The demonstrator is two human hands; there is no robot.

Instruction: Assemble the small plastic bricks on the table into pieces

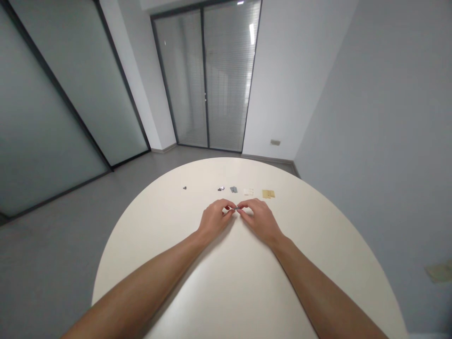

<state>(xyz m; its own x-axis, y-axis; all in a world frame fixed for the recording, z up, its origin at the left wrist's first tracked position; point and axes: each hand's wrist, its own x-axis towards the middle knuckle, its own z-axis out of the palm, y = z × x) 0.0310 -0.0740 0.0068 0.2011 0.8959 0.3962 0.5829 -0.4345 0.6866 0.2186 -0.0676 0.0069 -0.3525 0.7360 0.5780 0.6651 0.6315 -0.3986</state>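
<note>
Both hands meet over the middle of a round white table (pixel 226 292). Pinched between the fingertips of my left hand (pixel 216 217) and my right hand (pixel 259 217) is a small grey part (pixel 236 208), too small to make out in detail. Beyond the hands lies a row of small items: dark metallic pieces (pixel 221 189), a group of grey pieces (pixel 233 189), whitish pieces (pixel 248 192) and yellowish flat pieces (pixel 268 193). Farther left, a small dark piece (pixel 184 188) lies by itself.
The table's curved far edge lies just past the row of pieces. Beyond it are the grey floor (pixel 52 263), a glass door with blinds (pixel 229 80), frosted panels (pixel 81 70) on the left and a plain wall (pixel 388 117) on the right.
</note>
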